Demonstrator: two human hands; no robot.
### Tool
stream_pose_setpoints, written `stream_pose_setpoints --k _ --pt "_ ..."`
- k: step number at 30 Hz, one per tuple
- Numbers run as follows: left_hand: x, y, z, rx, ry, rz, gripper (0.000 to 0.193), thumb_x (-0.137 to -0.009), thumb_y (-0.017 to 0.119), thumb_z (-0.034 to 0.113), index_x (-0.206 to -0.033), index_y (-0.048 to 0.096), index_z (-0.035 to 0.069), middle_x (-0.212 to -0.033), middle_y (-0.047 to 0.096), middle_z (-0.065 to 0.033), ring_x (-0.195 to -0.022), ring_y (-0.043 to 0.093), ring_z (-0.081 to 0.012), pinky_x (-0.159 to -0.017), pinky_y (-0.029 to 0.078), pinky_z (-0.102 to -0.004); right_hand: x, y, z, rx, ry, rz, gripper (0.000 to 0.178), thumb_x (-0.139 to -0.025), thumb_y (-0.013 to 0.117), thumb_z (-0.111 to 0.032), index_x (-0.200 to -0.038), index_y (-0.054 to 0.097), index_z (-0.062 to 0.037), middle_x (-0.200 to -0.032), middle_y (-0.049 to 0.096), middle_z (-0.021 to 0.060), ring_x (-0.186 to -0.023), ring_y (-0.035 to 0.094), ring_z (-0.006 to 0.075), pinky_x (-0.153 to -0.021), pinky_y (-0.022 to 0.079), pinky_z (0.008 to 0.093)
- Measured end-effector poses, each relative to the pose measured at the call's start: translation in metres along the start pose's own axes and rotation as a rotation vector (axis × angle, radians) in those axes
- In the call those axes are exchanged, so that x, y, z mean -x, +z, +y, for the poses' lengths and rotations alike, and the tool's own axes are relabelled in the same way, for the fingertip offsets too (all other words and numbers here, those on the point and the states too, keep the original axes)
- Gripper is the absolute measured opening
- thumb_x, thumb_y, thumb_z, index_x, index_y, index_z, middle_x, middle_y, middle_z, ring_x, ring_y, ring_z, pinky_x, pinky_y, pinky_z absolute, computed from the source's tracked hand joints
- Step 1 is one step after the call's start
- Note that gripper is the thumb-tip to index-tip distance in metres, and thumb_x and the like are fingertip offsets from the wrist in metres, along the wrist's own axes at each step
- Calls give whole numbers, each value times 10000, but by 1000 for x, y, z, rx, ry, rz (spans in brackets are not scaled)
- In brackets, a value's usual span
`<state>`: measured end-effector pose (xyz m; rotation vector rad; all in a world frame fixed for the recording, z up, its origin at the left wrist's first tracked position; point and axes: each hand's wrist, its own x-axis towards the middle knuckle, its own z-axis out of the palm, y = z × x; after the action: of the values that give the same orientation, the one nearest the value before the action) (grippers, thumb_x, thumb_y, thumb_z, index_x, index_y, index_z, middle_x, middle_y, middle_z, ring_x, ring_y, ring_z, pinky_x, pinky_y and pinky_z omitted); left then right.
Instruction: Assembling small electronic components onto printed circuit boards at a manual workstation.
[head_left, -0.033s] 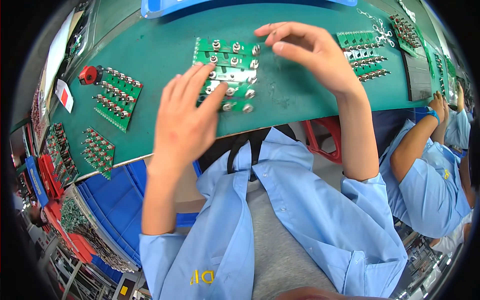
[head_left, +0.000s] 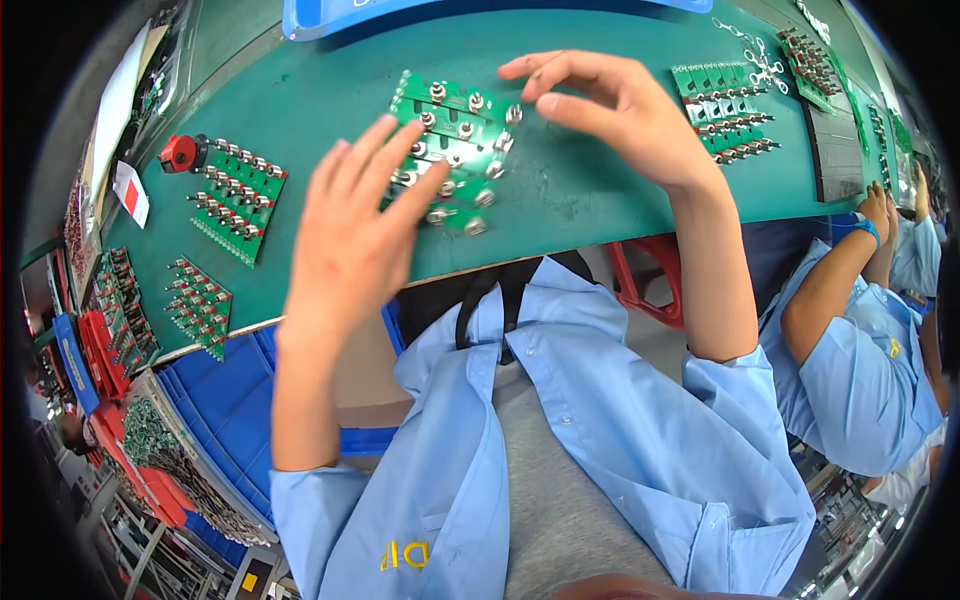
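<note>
A green circuit board panel (head_left: 470, 120), set with rows of metal-shafted potentiometers, lies slanted on the green bench before me. My left hand (head_left: 362, 215) rests over its left side, fingers spread and thumb lying across the lower rows; part of the panel is hidden under it. Just off the panel's upper right corner hovers my right hand (head_left: 625, 115). Its fingers are bent and held apart from the thumb, with nothing visible between them.
On the left lie two more board panels (head_left: 238, 200) (head_left: 198, 308) beside a red-and-black round item (head_left: 180, 154). Another panel (head_left: 722, 115) lies to the right, near loose metal rings (head_left: 765, 68). A blue tray (head_left: 500, 18) spans the far edge. A co-worker's arm (head_left: 830, 265) is at right.
The circuit board panel has turned clockwise, its near end swinging left. My left hand has shifted left with it, while my right hand has moved slightly.
</note>
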<state>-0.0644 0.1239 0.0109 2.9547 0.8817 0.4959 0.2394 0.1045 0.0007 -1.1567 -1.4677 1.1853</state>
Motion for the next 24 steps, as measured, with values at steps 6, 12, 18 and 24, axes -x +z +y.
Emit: stream_pose_setpoints --k 6,12,18,24 --pt "-3 -28 -55 -83 -274 256 430 -961 725 73 -1390 687 72 -1370 711 -110 -1231 680 -274 -1050 522 -399 5 7 1 84 -104 -87 144 -1017 699 -57 -1151 733 -17 -1162 766 96 -1038 690 200 -964 541 304" --pt "1 -4 8 211 -606 52 431 -1027 706 166 -1422 645 6 -1258 737 -162 -1129 707 -304 -931 566 -382 -1 11 -12 342 -296 -24 151 -1006 706 -43 -1148 721 4 -1124 759 101 -979 684 207 -909 536 314" --pt "-26 35 -30 306 -259 249 376 -997 709 149 -1354 702 32 -1350 730 -138 -1377 621 -339 -1112 510 -417 -9 13 -9 581 -296 -36 175 -981 718 -4 -1155 719 19 -1096 751 99 -929 676 220 -855 530 319" --pt "-59 10 -64 687 -207 494 205 -954 689 6 -1149 743 -25 -1156 739 -162 -1057 671 -323 -1002 524 -354 -10 5 -36 634 -302 10 159 -963 736 11 -1118 747 -18 -1103 749 81 -921 675 219 -849 527 317"
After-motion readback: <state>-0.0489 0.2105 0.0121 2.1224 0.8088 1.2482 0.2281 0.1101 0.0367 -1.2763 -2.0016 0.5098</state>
